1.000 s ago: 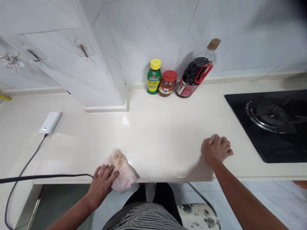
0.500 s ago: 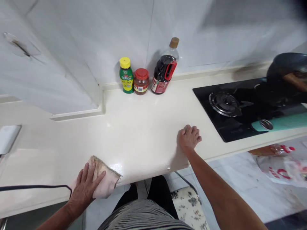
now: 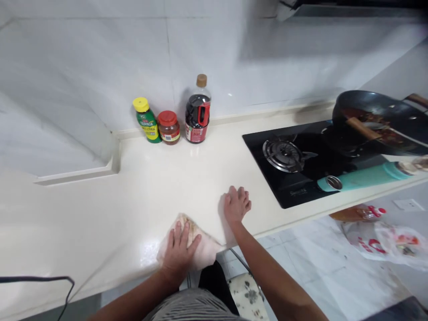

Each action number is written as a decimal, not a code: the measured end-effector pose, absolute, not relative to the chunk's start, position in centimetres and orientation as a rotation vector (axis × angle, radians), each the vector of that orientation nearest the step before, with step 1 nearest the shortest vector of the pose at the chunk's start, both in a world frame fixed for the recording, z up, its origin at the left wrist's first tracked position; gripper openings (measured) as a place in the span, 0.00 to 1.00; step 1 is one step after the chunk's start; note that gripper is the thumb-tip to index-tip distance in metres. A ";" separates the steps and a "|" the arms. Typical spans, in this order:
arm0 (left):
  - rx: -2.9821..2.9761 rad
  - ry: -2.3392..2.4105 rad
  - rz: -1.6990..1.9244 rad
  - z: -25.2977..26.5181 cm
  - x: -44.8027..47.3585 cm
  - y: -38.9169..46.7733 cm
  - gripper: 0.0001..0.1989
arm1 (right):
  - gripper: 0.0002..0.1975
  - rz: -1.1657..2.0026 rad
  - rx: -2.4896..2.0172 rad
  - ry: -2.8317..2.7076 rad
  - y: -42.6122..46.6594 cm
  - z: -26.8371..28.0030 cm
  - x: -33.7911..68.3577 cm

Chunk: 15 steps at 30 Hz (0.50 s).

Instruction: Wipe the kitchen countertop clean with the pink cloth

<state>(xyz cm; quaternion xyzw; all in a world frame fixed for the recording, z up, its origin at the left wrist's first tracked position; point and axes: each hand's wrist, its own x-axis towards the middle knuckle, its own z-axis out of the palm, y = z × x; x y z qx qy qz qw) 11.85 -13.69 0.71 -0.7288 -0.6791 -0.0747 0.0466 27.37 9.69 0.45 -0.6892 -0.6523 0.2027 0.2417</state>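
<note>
My left hand (image 3: 180,252) lies flat with its fingers apart on a pale, brown-stained cloth (image 3: 205,250) at the front edge of the cream countertop (image 3: 140,196). Part of the cloth hangs past that edge. To the right, my right hand (image 3: 237,205) rests on the counter, its fingers bent but apart, with nothing seen in it. It is between the cloth and the black gas hob (image 3: 301,154).
Against the wall stand a green bottle with a yellow cap (image 3: 148,122), a red-lidded jar (image 3: 169,129) and a dark sauce bottle (image 3: 198,113). A wok (image 3: 354,102) with food sits on the hob. A teal tube-shaped object (image 3: 364,176) lies along its front. A black cord (image 3: 36,279) crosses the left side.
My left hand has slid the cloth to the right along the counter edge, closer to my right hand. The view has turned right, showing more of the wok. My right hand stays on the counter.
</note>
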 end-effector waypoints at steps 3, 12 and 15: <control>-2.264 -1.982 -0.263 0.6 16.5 -9.4 0.29 | 0.25 0.738 -1.746 -1.706 9.8 1.5 29.7; -2.526 -1.942 -0.262 1.4 29.5 2.4 0.27 | 0.24 1.002 -1.646 -1.316 3.8 6.9 46.2; -2.641 -2.002 -0.217 2.0 33.7 6.2 0.31 | 0.30 1.110 -1.784 -1.086 1.8 5.4 48.4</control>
